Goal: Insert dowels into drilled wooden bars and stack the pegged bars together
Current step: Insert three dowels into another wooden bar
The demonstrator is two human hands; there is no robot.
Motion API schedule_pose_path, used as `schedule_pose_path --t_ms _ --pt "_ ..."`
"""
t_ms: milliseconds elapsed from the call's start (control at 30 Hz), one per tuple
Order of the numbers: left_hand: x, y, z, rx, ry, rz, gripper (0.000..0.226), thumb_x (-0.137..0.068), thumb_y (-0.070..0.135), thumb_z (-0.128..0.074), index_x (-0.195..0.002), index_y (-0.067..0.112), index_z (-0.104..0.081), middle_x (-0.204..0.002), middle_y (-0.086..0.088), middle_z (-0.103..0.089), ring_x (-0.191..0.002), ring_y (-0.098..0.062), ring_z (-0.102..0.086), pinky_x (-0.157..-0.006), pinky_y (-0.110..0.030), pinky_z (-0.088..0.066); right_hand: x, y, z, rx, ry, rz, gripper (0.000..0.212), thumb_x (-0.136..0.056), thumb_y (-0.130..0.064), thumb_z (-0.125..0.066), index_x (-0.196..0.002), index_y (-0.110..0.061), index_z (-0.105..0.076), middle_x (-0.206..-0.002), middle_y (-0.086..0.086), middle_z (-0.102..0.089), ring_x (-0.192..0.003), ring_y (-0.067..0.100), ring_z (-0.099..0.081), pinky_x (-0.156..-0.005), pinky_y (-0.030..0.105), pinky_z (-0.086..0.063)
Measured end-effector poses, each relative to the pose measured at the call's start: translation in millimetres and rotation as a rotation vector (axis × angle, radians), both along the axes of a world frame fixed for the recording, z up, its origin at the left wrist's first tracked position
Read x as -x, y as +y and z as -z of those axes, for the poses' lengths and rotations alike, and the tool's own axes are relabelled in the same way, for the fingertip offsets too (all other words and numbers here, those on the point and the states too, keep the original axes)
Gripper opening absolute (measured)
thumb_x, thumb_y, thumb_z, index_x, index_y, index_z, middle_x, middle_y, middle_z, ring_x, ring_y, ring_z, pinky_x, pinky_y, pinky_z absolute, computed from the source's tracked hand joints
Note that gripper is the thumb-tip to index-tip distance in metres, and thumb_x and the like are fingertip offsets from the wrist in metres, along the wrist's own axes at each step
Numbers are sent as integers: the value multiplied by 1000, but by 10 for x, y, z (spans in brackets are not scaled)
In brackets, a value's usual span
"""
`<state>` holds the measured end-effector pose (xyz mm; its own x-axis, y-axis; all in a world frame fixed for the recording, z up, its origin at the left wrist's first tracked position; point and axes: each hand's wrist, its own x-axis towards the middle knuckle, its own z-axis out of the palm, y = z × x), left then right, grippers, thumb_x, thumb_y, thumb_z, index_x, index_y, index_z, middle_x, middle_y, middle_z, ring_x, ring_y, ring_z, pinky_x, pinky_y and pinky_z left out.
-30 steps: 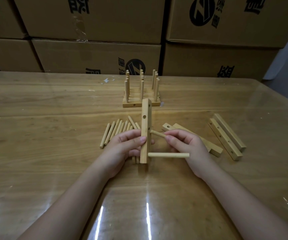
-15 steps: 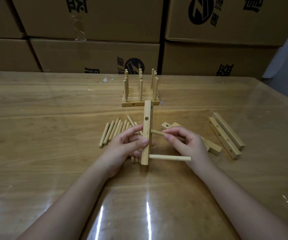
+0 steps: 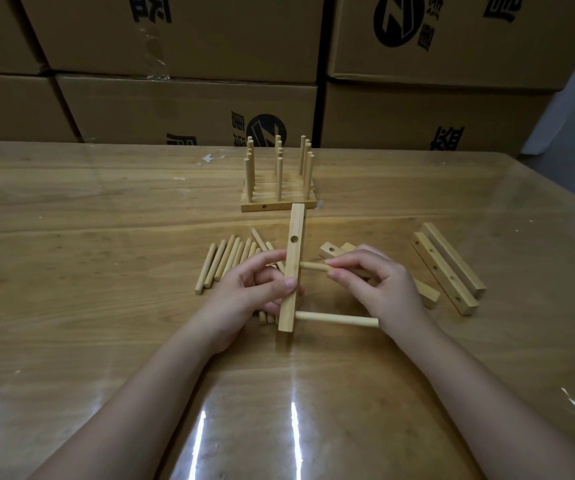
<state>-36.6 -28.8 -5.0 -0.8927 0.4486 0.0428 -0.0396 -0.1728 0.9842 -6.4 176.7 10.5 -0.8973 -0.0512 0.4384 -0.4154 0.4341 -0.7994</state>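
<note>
Two hands share one bar. Just left of my left hand (image 3: 248,296), a loose row of pale round wooden dowels (image 3: 225,261) lies on the glossy wooden worktop (image 3: 71,271). That hand grips the pale square wooden bar with drilled holes (image 3: 293,271) about its middle, thumb across the near face and fingers curled behind, so the bar stands on end. Past the bar, away from me, the finished stack of pegged bars (image 3: 279,199) stands with its pegs upright.

Right of the left hand, a seated dowel (image 3: 336,320) sticks out sideways from the lowest hole toward my right wrist. Above it, the second dowel (image 3: 313,266) has its tip at the middle hole, pinched between thumb and fingertips of my right hand (image 3: 376,285). How deep it sits I cannot tell. The top hole (image 3: 294,239) is empty. Right of that hand lie spare drilled bars (image 3: 448,268), well apart from it. More are partly hidden under it.

I judge these pieces light, stiff and smooth. The dowel could roll in a loose pinch, or jam if pushed askew. I would hold it close to the hole, push straight, and brace the bar behind the hole being filled.
</note>
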Motion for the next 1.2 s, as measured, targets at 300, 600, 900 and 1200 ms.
schedule_pose_path --t_ms 300,600,900,1200 --pt "-2 -1 2 65 45 25 46 -70 23 -71 -114 28 -60 -79 4 -71 -86 -19 -70 -62 -20 -53 6 21 -27 -19 -114 -53 10 -80 -14 -69 -87 -22 -70 -79 -9 -65 -76 -2 -58 -70 9 -43" --pt "-5 -15 6 87 67 27 46 -70 25 -69 -115 25 -59 -76 8 -69 -81 -9 -69 -60 -17 -51 -4 29 -3 0 -153 -53 7 -81 -21 -68 -85 -27 -69 -79 -11 -65 -74 -1 -58 -67 9 -44" --pt "-23 -11 1 132 100 45 48 -70 25 -68 -117 25 -57 -75 11 -68 -74 -3 -65 -62 -16 -51 -11 33 14 -27 -200 -62 4 -86 -29 -62 -84 -27 -65 -70 -17 -60 -71 -6 -54 -65 3 -39" --pt "-28 3 -3 137 88 46 50 -68 25 -69 -116 29 -58 -79 9 -67 -77 -9 -65 -66 -20 -54 -2 25 41 49 -309 -60 17 -89 -36 -57 -74 -33 -64 -54 -14 -44 -53 -1 -42 -58 17 -37"
